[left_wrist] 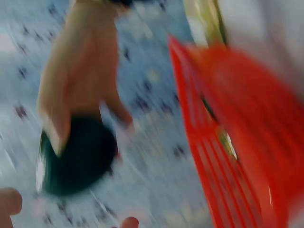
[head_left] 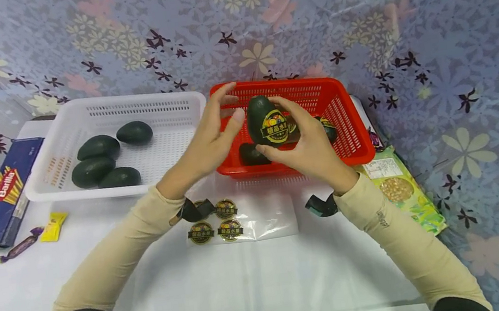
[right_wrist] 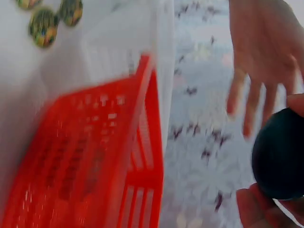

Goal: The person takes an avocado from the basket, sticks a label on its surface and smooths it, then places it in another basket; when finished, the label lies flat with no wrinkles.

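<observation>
A dark green avocado (head_left: pixel 260 117) with a round black-and-gold sticker (head_left: pixel 274 128) on its side is held by my right hand (head_left: pixel 307 142), thumb below and fingers on its far side, above the red basket (head_left: pixel 298 166). The right wrist view shows the same avocado (right_wrist: pixel 280 154) at its right edge. My left hand (head_left: pixel 211 137) hovers just left of it with fingers spread, apart from the fruit and holding nothing. Inside the red basket lie another avocado (head_left: pixel 253 154) and a stickered one (head_left: pixel 328 129), partly hidden by the right hand. The left wrist view is blurred.
Several avocados (head_left: pixel 99 146) lie in the white basket (head_left: pixel 166 95) at left. A sticker sheet (head_left: pixel 262 219) lies in front of the red basket. Around are a spaghetti box (head_left: pixel 4 195), a yellow candy (head_left: pixel 54 227), a purple-wrapped candy (head_left: pixel 22 245) and a green package (head_left: pixel 400 188).
</observation>
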A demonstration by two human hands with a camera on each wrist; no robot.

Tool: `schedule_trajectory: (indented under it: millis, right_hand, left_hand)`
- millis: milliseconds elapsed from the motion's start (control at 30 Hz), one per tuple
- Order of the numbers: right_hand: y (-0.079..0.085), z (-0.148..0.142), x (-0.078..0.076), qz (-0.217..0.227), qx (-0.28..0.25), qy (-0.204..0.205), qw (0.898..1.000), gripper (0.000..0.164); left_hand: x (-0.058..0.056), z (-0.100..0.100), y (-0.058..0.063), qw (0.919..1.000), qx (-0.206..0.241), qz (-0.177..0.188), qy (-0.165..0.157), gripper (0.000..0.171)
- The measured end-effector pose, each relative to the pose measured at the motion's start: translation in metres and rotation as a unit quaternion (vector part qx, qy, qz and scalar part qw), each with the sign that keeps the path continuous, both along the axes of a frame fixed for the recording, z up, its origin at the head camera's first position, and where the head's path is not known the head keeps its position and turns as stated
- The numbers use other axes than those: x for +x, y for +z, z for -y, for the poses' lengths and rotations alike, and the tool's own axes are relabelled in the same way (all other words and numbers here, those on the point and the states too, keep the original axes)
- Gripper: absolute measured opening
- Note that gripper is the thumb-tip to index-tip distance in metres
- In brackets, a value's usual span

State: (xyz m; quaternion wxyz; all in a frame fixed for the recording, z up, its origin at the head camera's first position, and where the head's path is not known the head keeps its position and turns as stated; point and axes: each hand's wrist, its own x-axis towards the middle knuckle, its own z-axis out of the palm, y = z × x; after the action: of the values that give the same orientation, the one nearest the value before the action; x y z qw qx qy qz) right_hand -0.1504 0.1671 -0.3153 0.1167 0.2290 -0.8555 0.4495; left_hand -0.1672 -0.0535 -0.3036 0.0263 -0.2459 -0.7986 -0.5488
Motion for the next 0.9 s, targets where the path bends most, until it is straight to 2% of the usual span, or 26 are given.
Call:
schedule_trajectory:
  millis: [100,200,267,400,567,667,767,833,900]
  right_hand:
    - [0.002,-0.015,-0.015,0.04,0.032,-0.017,0.999,0.079]
    - [0.001,-0.033,-0.031,0.095,0.082,-0.034,0.992,0.08]
    - [0.0,-0.045,-0.04,0.129,0.123,-0.039,0.983,0.081]
    - [0.0,-0.067,-0.054,0.182,0.208,-0.04,0.96,0.085]
    - [-0.005,-0.079,-0.071,0.211,0.29,0.001,0.933,0.081]
    - [-0.009,-0.081,-0.079,0.221,0.324,0.04,0.919,0.077]
    - [-0.014,-0.081,-0.085,0.228,0.349,0.08,0.905,0.075]
    - [-0.016,-0.081,-0.088,0.236,0.362,0.103,0.896,0.074]
    - [-0.018,-0.079,-0.092,0.245,0.374,0.121,0.886,0.073]
  left_hand:
    - [-0.022,0.023,0.002,0.9982,-0.03,0.028,0.044,0.057]
    - [-0.04,0.051,0.0,0.9927,-0.063,0.068,0.077,0.059]
    - [-0.048,0.07,-0.001,0.9879,-0.079,0.099,0.09,0.061]
    - [-0.063,0.104,-0.003,0.9773,-0.121,0.14,0.102,0.062]
    - [-0.073,0.138,-0.014,0.9633,-0.17,0.184,0.097,0.057]
    - [-0.078,0.153,-0.023,0.9468,-0.219,0.221,0.082,0.06]
    - [-0.081,0.166,-0.032,0.9294,-0.248,0.265,0.065,0.065]
    - [-0.082,0.174,-0.037,0.922,-0.256,0.283,0.063,0.065]
    - [-0.081,0.181,-0.042,0.9189,-0.268,0.282,0.062,0.061]
